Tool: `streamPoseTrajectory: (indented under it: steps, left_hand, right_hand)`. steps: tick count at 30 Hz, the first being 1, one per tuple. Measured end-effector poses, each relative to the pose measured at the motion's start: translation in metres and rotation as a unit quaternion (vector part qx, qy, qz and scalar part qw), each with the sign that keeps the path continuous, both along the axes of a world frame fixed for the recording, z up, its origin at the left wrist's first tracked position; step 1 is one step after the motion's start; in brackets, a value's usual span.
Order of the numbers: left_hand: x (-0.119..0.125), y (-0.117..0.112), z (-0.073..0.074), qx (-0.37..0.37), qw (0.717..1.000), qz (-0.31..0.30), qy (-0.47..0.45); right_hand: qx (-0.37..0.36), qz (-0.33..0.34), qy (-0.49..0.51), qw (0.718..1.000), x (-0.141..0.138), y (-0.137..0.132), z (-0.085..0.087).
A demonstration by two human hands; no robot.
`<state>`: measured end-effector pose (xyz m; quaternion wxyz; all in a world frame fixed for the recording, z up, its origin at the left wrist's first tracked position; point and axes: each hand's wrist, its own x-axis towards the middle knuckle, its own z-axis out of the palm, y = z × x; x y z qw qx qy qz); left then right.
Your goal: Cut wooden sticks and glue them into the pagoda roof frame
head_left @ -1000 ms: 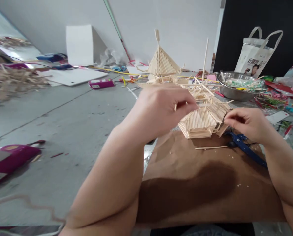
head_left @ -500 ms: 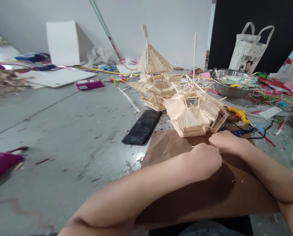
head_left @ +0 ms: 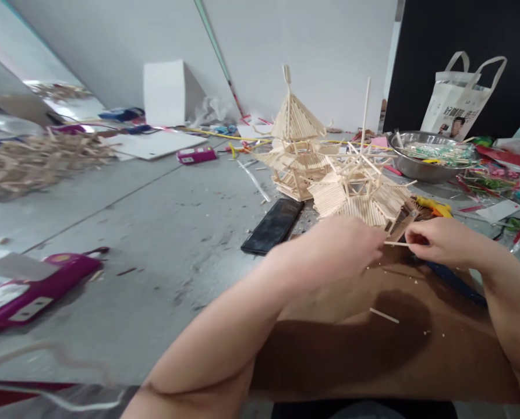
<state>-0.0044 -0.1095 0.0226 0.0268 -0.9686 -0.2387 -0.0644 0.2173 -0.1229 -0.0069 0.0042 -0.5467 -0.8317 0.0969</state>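
Note:
A thin wooden stick [head_left: 396, 243] spans the gap between my two hands, just in front of a six-sided stick roof model [head_left: 361, 201]. My left hand [head_left: 338, 250] is closed in a pinch on the stick's left end. My right hand [head_left: 438, 240] is closed on its right end. Both hands hover over a brown paper sheet [head_left: 373, 343], where a short stick piece [head_left: 384, 315] lies loose. Behind the roof model stands a taller stick pagoda [head_left: 293, 145].
A black phone [head_left: 273, 225] lies left of the paper. A yellow glue gun [head_left: 434, 205] and a blue tool [head_left: 454, 279] are by my right hand. A steel bowl [head_left: 428, 154], a white bag [head_left: 460, 99] and a pink box [head_left: 32, 288] sit around.
My hands rose from the paper toward the roof model, now holding a stick between them. A short stick piece now lies on the paper. The view shifted slightly.

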Motion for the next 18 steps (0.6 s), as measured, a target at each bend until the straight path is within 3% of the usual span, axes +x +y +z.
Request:
streamPoseTrajectory:
  steps: [3, 6, 12, 18]
  left_hand:
    - [-0.022, 0.023, 0.013, 0.026, 0.979, 0.111, -0.167]
    - [-0.038, 0.047, 0.012, 0.048, 0.942, 0.178, -0.279]
    - [-0.043, 0.072, 0.000, 0.036, 0.939, 0.171, -0.295]
    - [-0.035, 0.072, -0.003, 0.046, 0.942, 0.163, -0.290]
  right_hand:
    - [0.081, -0.012, 0.083, 0.993, 0.008, -0.002, 0.008]
    - [0.204, -0.029, 0.149, 0.967, 0.008, 0.001, 0.012]
    - [0.354, -0.014, 0.198, 0.914, -0.008, 0.022, 0.010]
    - [0.392, -0.016, 0.209, 0.896, -0.018, 0.043, 0.008]
